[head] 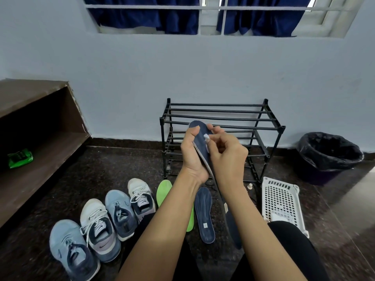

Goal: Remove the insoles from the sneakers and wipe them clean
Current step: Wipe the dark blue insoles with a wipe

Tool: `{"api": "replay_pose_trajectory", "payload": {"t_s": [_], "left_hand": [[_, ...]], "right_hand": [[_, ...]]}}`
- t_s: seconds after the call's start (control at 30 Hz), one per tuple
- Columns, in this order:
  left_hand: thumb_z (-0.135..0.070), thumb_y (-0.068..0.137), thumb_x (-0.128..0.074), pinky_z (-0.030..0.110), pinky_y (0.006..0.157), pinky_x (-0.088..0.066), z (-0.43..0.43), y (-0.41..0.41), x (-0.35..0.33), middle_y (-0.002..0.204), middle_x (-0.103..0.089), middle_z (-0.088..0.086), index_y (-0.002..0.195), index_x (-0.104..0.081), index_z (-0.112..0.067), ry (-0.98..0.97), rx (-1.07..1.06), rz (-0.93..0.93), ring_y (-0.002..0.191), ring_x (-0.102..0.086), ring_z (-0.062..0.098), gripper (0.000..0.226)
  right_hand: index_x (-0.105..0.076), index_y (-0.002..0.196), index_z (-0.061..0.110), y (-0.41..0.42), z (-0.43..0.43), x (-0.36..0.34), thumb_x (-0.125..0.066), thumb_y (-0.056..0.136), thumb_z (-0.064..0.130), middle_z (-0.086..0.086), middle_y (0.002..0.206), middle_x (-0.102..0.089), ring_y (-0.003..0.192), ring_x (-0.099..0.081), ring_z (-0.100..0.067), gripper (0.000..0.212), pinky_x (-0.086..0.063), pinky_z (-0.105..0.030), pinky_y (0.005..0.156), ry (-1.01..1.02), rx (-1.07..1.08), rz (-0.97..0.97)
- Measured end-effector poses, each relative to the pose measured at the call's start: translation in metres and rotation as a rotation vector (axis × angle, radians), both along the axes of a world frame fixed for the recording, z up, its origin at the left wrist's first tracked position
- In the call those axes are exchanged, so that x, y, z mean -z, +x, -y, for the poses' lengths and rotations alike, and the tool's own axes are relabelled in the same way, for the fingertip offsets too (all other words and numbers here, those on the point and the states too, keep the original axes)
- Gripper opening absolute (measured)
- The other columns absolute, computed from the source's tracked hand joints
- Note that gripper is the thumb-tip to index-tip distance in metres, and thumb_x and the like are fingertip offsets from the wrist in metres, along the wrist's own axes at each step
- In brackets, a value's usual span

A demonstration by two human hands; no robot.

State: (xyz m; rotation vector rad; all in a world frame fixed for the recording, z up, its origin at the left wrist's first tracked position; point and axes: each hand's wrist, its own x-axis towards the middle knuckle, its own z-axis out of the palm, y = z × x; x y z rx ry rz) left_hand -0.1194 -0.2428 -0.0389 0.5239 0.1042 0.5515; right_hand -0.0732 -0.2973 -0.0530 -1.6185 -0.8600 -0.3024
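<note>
Mostly hidden, the held insole shows only its dark blue toe end and a thin grey edge – the rest lies behind the two hands, raised in front of the black shoe rack. The left hand grips it from the side, thumb across the top face. The right hand pinches a small white wipe in curled fingers and presses it to the insole's face; little of the wipe can be seen.

Three more insoles lie on the dark floor. The green insole is largely covered by the left forearm, the ribbed blue insole lies in plain sight between the forearms, and a third dark insole peeks out behind the right forearm.

Four sneakers stand in a row at the left – two light blue, two white and grey.

One white plastic basket sits at the right, its contents hard to make out, with one bin lined in black beyond it. One green packet rests on the wooden shelf.
</note>
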Motion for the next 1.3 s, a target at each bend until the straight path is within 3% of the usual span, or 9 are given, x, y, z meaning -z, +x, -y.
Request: {"api": "replay_pose_trajectory", "payload": {"t_s": [0.07, 0.17, 0.23, 0.43, 0.6, 0.7, 0.93, 1.1, 1.3], "left_hand": [[-0.04, 0.078, -0.049, 0.026, 0.085, -0.044, 0.0, -0.002, -0.001, 0.088, -0.059, 0.003, 0.092, -0.057, -0.012, 0.004, 0.012, -0.003, 0.087, -0.054, 0.015, 0.032], [-0.041, 0.079, -0.052, 0.028, 0.09, -0.044, -0.008, -0.002, -0.001, 0.087, -0.062, 0.004, 0.087, -0.059, -0.012, -0.014, -0.019, 0.02, 0.092, -0.058, 0.017, 0.03], [-0.041, 0.08, -0.052, 0.03, 0.09, -0.046, -0.017, -0.002, 0.002, 0.089, -0.063, 0.004, 0.088, -0.06, -0.012, 0.008, -0.075, 0.03, 0.094, -0.062, 0.019, 0.031], [-0.041, 0.081, -0.051, 0.033, 0.092, -0.045, -0.026, -0.003, -0.004, 0.087, -0.061, 0.005, 0.088, -0.059, -0.012, -0.01, -0.092, 0.086, 0.09, -0.062, 0.02, 0.031], [-0.036, 0.082, -0.054, 0.031, 0.104, -0.039, -0.015, 0.0, 0.0, 0.088, -0.058, 0.005, 0.088, -0.061, -0.006, -0.04, -0.052, 0.108, 0.092, -0.057, 0.019, 0.031], [-0.036, 0.081, -0.054, 0.028, 0.093, -0.047, -0.013, 0.0, 0.003, 0.088, -0.058, 0.002, 0.09, -0.059, -0.01, 0.012, -0.045, 0.08, 0.094, -0.059, 0.016, 0.028], [-0.032, 0.08, -0.042, 0.03, 0.085, -0.047, -0.007, 0.0, 0.002, 0.089, -0.059, 0.004, 0.089, -0.055, -0.014, 0.056, -0.007, 0.06, 0.094, -0.056, 0.019, 0.024], [-0.034, 0.077, -0.043, 0.033, 0.091, -0.05, -0.02, 0.001, 0.005, 0.083, -0.056, 0.004, 0.084, -0.051, -0.013, 0.031, -0.057, 0.084, 0.093, -0.062, 0.021, 0.024], [-0.033, 0.074, -0.055, 0.035, 0.096, -0.045, -0.028, 0.001, 0.0, 0.081, -0.058, 0.006, 0.084, -0.056, -0.01, -0.015, -0.028, 0.163, 0.087, -0.061, 0.023, 0.026]], "right_hand": [[-0.069, 0.084, 0.009, 0.0, 0.001, 0.0, -0.069, 0.081, 0.003, -0.002, 0.095, -0.071, 0.09, -0.067, -0.01, 0.007, -0.055, -0.035, 0.077, -0.009, -0.001, 0.018], [-0.072, 0.081, 0.014, -0.003, 0.009, -0.009, -0.073, 0.08, 0.008, 0.004, 0.077, -0.07, 0.069, -0.061, 0.002, 0.005, -0.046, -0.01, 0.067, -0.105, -0.123, -0.046], [-0.074, 0.081, 0.014, -0.007, 0.015, -0.014, -0.074, 0.08, 0.011, 0.01, 0.067, -0.066, 0.06, -0.057, 0.005, 0.003, -0.039, -0.005, 0.061, -0.195, -0.235, -0.116], [-0.075, 0.08, 0.018, -0.009, 0.026, -0.016, -0.075, 0.08, 0.014, 0.004, 0.059, -0.066, 0.056, -0.058, -0.003, 0.004, -0.044, -0.013, 0.058, -0.233, -0.409, -0.272], [-0.074, 0.079, 0.013, -0.014, 0.016, -0.008, -0.076, 0.08, 0.017, 0.004, 0.071, -0.071, 0.065, -0.064, -0.008, 0.004, -0.05, -0.016, 0.065, -0.11, -0.229, -0.225], [-0.073, 0.079, 0.013, -0.011, 0.007, -0.005, -0.075, 0.081, 0.017, 0.001, 0.072, -0.07, 0.065, -0.064, -0.011, 0.005, -0.05, -0.018, 0.066, -0.049, -0.157, -0.196], [-0.07, 0.082, 0.01, -0.004, -0.001, 0.0, -0.071, 0.082, 0.008, -0.001, 0.082, -0.068, 0.068, -0.061, -0.011, 0.002, -0.05, -0.027, 0.066, 0.004, 0.051, 0.024], [-0.074, 0.08, 0.012, -0.011, 0.013, -0.018, -0.074, 0.08, 0.011, 0.01, 0.069, -0.065, 0.064, -0.058, 0.004, 0.001, -0.04, -0.004, 0.064, -0.146, -0.202, -0.066], [-0.075, 0.078, 0.018, -0.01, 0.028, -0.022, -0.073, 0.081, 0.01, -0.004, 0.063, -0.068, 0.057, -0.059, -0.008, 0.008, -0.048, -0.021, 0.062, -0.222, -0.494, -0.278]]}}
